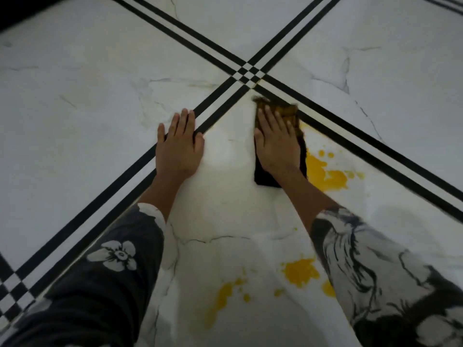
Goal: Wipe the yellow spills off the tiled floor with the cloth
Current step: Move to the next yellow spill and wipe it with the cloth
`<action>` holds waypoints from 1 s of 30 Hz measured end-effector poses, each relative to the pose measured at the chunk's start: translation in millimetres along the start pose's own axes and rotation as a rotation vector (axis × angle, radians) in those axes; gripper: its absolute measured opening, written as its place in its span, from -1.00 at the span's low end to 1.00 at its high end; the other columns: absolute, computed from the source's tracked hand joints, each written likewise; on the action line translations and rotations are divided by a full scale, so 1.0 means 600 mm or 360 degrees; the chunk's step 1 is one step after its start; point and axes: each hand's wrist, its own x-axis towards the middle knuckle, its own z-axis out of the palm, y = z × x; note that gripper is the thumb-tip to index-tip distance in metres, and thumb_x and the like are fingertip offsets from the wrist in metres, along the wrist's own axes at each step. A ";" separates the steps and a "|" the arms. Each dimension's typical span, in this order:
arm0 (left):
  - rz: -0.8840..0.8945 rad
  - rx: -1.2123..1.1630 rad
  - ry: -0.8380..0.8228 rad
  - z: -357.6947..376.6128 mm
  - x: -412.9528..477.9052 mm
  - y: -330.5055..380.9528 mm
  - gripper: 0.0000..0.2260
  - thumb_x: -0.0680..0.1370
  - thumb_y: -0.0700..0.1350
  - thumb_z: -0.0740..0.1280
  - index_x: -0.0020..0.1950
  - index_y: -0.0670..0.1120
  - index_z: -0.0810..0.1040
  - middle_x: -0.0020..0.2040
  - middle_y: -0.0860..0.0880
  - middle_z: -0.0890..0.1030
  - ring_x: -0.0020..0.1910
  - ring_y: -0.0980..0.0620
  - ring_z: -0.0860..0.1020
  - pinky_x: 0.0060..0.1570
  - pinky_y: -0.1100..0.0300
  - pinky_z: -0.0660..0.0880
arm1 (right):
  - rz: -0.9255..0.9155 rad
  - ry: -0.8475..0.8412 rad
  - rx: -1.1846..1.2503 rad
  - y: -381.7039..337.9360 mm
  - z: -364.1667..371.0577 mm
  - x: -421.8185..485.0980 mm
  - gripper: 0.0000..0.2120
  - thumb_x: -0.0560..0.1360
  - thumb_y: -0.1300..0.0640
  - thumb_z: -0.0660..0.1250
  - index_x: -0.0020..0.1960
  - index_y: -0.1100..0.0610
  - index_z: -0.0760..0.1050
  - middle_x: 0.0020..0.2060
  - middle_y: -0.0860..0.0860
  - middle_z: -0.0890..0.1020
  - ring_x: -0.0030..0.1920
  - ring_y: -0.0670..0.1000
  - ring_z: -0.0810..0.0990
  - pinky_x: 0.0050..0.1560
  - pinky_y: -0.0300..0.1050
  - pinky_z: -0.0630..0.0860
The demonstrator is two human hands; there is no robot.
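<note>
While the left hand (178,144) lies flat with straight fingers on the tiled floor (75,101), the right hand (276,139) presses flat on the dark cloth (288,112), and yellow spills (323,175) lie just right of this hand and nearer to the person.

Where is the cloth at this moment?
In the head view, the cloth lies under the right hand, right of centre, just left of a yellow spill.
</note>
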 end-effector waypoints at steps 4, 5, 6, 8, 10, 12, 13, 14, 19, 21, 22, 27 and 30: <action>-0.0098 0.0060 0.0044 -0.016 -0.012 0.057 -0.50 0.63 -0.01 -0.05 0.54 -0.12 -0.06 0.56 -0.06 0.01 0.53 -0.01 -0.01 0.45 -0.10 -0.12 | 0.0038 -0.0036 -0.0037 0.012 -0.005 -0.100 -0.47 0.58 -0.05 -0.25 0.52 0.04 -0.13 0.53 -0.04 -0.03 0.52 -0.03 -0.07 0.46 -0.08 -0.19; 0.0005 0.0048 0.0050 -0.013 -0.015 0.085 -0.49 0.63 -0.01 -0.05 0.54 -0.12 -0.08 0.56 -0.05 -0.01 0.53 0.00 -0.03 0.45 -0.08 -0.14 | 0.0036 -0.0038 -0.0025 0.014 -0.004 -0.099 -0.48 0.58 -0.05 -0.24 0.52 0.03 -0.12 0.53 -0.04 -0.03 0.52 -0.03 -0.07 0.47 -0.08 -0.19; 0.0108 0.0019 0.0036 -0.007 -0.018 0.109 -0.49 0.63 -0.01 -0.05 0.54 -0.12 -0.09 0.56 -0.05 -0.02 0.53 0.01 -0.04 0.45 -0.07 -0.16 | 0.0030 -0.0038 -0.0019 0.015 -0.005 -0.090 -0.49 0.60 -0.04 -0.22 0.52 0.03 -0.11 0.53 -0.03 -0.03 0.52 -0.02 -0.07 0.47 -0.07 -0.18; 0.0145 -0.0046 -0.0025 0.006 -0.020 0.132 -0.50 0.63 -0.01 -0.06 0.54 -0.11 -0.08 0.56 -0.05 0.00 0.53 0.02 -0.04 0.47 -0.05 -0.16 | -0.0014 -0.0039 -0.0036 0.017 -0.007 -0.063 -0.52 0.63 -0.02 -0.15 0.52 0.04 -0.10 0.53 -0.03 -0.02 0.52 -0.02 -0.07 0.47 -0.06 -0.17; 0.0102 -0.0075 -0.0044 0.020 -0.016 0.131 -0.51 0.63 0.00 -0.07 0.54 -0.10 -0.06 0.56 -0.05 0.02 0.53 0.02 -0.03 0.47 -0.05 -0.16 | -0.0092 -0.0057 -0.0039 0.032 -0.007 -0.032 -0.52 0.63 -0.01 -0.14 0.52 0.02 -0.10 0.53 -0.04 -0.02 0.52 -0.03 -0.07 0.47 -0.06 -0.16; 0.0115 -0.0089 -0.0036 0.023 -0.015 0.125 -0.51 0.63 0.00 -0.07 0.54 -0.10 -0.05 0.56 -0.05 0.03 0.53 0.03 -0.03 0.47 -0.04 -0.17 | -0.0182 -0.0096 -0.0045 0.042 -0.010 -0.004 -0.53 0.63 -0.01 -0.14 0.52 0.01 -0.10 0.53 -0.05 -0.02 0.52 -0.04 -0.07 0.47 -0.07 -0.16; 0.0120 -0.0103 -0.0027 0.021 -0.015 0.124 -0.51 0.63 0.00 -0.07 0.54 -0.10 -0.05 0.56 -0.05 0.03 0.53 0.03 -0.03 0.47 -0.03 -0.17 | -0.0218 -0.0113 -0.0052 0.045 -0.011 0.007 -0.53 0.63 -0.01 -0.14 0.52 0.01 -0.10 0.53 -0.06 -0.02 0.52 -0.04 -0.07 0.47 -0.07 -0.16; 0.0123 -0.0113 -0.0026 0.019 -0.015 0.125 -0.51 0.63 0.00 -0.06 0.54 -0.10 -0.05 0.56 -0.04 0.03 0.53 0.03 -0.03 0.47 -0.03 -0.17 | -0.0239 -0.0128 -0.0054 0.047 -0.013 0.015 -0.53 0.64 -0.01 -0.14 0.52 0.01 -0.10 0.53 -0.06 -0.02 0.52 -0.05 -0.07 0.47 -0.07 -0.15; 0.0114 -0.0089 -0.0035 0.019 -0.017 0.128 -0.50 0.63 0.00 -0.07 0.54 -0.10 -0.06 0.56 -0.04 0.02 0.53 0.03 -0.03 0.48 -0.04 -0.15 | 0.0055 -0.0044 -0.0058 0.087 -0.027 -0.017 -0.52 0.63 -0.02 -0.16 0.52 0.05 -0.08 0.53 -0.02 -0.01 0.52 -0.01 -0.04 0.47 -0.06 -0.14; 0.0096 -0.0067 -0.0012 0.023 -0.016 0.128 -0.50 0.63 0.00 -0.06 0.54 -0.10 -0.06 0.56 -0.04 0.03 0.53 0.02 -0.02 0.48 -0.05 -0.14 | 0.0089 -0.0007 -0.0103 0.083 -0.022 -0.067 -0.48 0.59 -0.05 -0.23 0.52 0.05 -0.08 0.53 -0.02 -0.01 0.52 0.00 -0.04 0.47 -0.05 -0.15; 0.0093 -0.0052 -0.0012 0.023 -0.016 0.128 -0.50 0.63 0.00 -0.07 0.54 -0.10 -0.06 0.56 -0.04 0.03 0.53 0.02 -0.02 0.48 -0.05 -0.14 | 0.0044 -0.0016 -0.0092 0.074 -0.018 -0.092 -0.46 0.57 -0.06 -0.24 0.52 0.04 -0.08 0.52 -0.03 -0.01 0.52 -0.01 -0.04 0.47 -0.06 -0.16; 0.0124 -0.0006 0.0005 0.025 -0.015 0.129 -0.50 0.63 0.00 -0.06 0.54 -0.11 -0.05 0.55 -0.06 0.04 0.53 0.01 -0.01 0.48 -0.07 -0.13 | -0.0204 -0.0072 -0.0058 0.060 -0.019 -0.050 -0.52 0.62 -0.05 -0.19 0.52 0.00 -0.08 0.52 -0.05 0.00 0.52 -0.03 -0.05 0.46 -0.08 -0.16; 0.0133 -0.0034 -0.0011 0.024 -0.014 0.125 -0.50 0.64 0.01 -0.07 0.54 -0.11 -0.06 0.56 -0.06 0.03 0.53 0.01 -0.02 0.48 -0.07 -0.13 | -0.0196 -0.0091 -0.0053 0.077 -0.024 0.020 -0.53 0.64 -0.02 -0.13 0.52 0.02 -0.06 0.53 -0.03 0.01 0.52 -0.02 -0.04 0.47 -0.05 -0.13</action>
